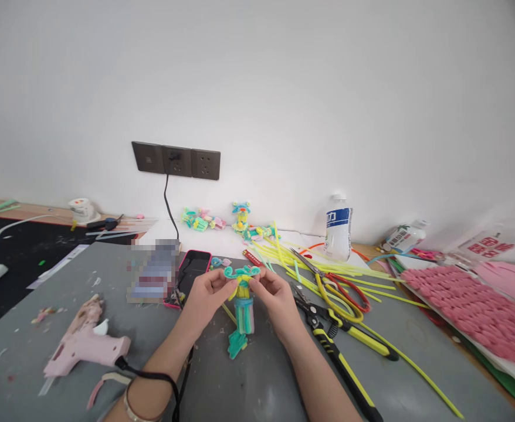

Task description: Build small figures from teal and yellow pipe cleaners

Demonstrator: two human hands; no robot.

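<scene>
My left hand and my right hand both pinch a small pipe-cleaner figure above the grey mat. The figure has a teal curled top, a yellow neck and a striped teal, pink and green body. Its lower end hangs between my wrists. My fingers close on the teal curls at its top, one hand on each side.
A pink glue gun lies at the left with its black cord across my left wrist. Yellow-handled pliers, scissors, yellow pipe cleaners, a phone, a bottle, finished figures and a tray of pink pieces surround my hands.
</scene>
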